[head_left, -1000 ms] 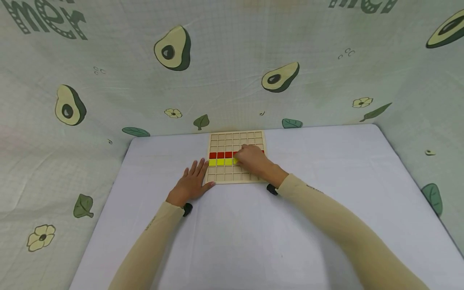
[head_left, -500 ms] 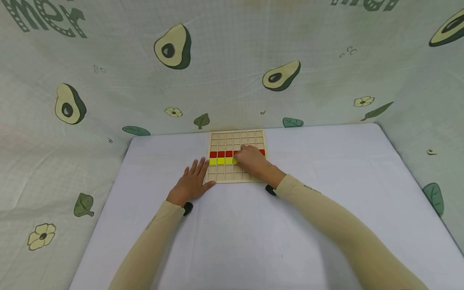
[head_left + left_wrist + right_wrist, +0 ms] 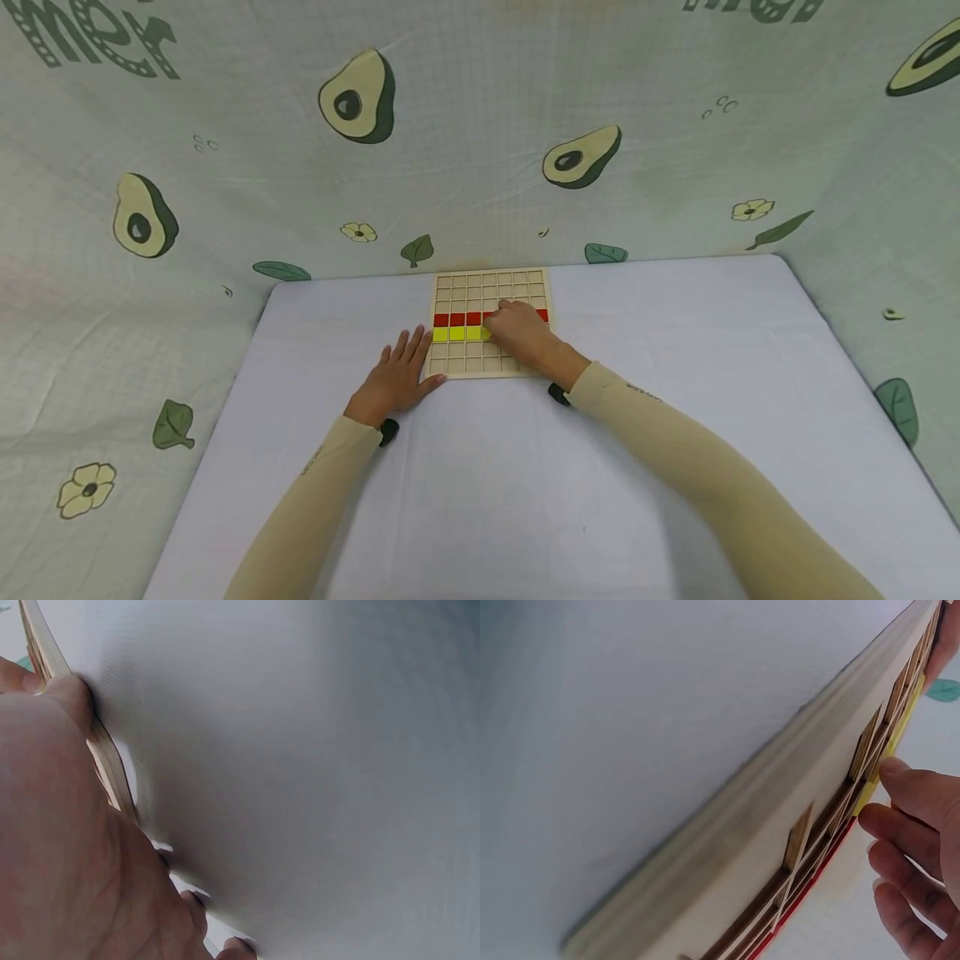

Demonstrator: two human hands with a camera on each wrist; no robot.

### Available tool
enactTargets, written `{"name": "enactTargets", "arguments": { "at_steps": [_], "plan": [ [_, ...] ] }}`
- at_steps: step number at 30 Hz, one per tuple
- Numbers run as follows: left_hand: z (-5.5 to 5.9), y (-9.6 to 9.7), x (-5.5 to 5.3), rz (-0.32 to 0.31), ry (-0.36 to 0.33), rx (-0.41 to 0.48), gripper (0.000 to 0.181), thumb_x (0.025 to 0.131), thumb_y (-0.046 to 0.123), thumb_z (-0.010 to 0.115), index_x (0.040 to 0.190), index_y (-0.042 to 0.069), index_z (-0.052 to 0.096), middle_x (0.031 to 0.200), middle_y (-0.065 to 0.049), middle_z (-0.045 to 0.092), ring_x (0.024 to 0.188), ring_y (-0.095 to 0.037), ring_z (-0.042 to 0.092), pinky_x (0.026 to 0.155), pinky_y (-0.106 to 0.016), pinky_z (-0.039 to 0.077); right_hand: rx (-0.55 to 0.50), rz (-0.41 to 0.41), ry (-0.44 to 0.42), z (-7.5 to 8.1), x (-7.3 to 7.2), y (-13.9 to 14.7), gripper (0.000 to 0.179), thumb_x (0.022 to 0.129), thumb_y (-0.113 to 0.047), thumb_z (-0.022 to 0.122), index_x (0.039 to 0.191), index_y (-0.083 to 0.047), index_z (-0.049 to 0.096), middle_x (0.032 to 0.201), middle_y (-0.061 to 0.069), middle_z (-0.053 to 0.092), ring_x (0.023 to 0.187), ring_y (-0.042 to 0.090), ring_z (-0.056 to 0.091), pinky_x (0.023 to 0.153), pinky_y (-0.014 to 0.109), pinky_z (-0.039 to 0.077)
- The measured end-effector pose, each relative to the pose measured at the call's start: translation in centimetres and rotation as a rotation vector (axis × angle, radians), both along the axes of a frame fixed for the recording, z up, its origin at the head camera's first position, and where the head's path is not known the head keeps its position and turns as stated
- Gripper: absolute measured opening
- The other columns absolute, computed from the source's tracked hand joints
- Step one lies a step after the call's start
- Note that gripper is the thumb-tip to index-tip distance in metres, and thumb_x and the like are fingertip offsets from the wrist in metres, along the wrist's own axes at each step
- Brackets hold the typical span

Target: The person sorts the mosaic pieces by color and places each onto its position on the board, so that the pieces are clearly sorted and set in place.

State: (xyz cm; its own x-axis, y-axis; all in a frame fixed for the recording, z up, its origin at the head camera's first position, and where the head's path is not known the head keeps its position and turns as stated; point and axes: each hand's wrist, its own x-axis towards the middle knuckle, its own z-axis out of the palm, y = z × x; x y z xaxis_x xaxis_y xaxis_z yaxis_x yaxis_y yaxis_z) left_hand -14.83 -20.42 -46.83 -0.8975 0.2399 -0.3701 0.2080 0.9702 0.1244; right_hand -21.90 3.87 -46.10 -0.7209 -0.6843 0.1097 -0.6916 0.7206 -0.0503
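A wooden grid board (image 3: 487,375) lies flat at the back of the table. Across it run a row of red tiles (image 3: 457,319) and, just nearer, a row of yellow tiles (image 3: 457,333). My left hand (image 3: 393,379) rests spread and palm down at the board's left side, its thumb by the near left corner. Over the middle of the two rows, my right hand (image 3: 525,333) pinches a yellow tile (image 3: 870,790) between thumb and forefinger, its other fingers bent. That hand hides part of both rows in the head view.
A white cloth (image 3: 487,500) covers the table. Behind it hangs a curtain (image 3: 465,125) printed with avocados and leaves. Black wrist devices sit under the left sleeve (image 3: 315,492) and the right sleeve (image 3: 675,442).
Both hands and the board stay in nearly the same place. The head view has shifted very slightly since one second ago.
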Motion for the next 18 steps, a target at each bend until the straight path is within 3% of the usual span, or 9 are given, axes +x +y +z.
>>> {"name": "enactTargets", "arguments": {
  "at_steps": [6,18],
  "plan": [
    [0.2,0.1,0.1,0.002,0.003,0.011,0.09,0.108,0.052,0.053,0.17,0.006,0.007,0.178,-0.017,0.001,0.163,-0.042,0.002,0.129,-0.061,0.011,-0.029,0.001,-0.018,0.0,0.1,0.2,0.019,0.094,-0.018,0.083,0.11,-0.008,0.082,0.103,0.006,0.082,0.09,0.024,0.066,0.088,0.036,0.06],
    [0.7,0.1,0.3,0.004,-0.004,0.027,0.09,0.108,0.051,0.053,0.17,0.005,0.007,0.178,-0.018,0.001,0.163,-0.042,0.002,0.129,-0.061,0.01,-0.101,0.054,0.015,0.1,1.0,1.0,0.008,0.096,-0.006,0.078,0.101,-0.008,0.082,0.092,0.005,0.08,0.083,0.024,0.068,0.073,0.036,0.059]
  ]
}}
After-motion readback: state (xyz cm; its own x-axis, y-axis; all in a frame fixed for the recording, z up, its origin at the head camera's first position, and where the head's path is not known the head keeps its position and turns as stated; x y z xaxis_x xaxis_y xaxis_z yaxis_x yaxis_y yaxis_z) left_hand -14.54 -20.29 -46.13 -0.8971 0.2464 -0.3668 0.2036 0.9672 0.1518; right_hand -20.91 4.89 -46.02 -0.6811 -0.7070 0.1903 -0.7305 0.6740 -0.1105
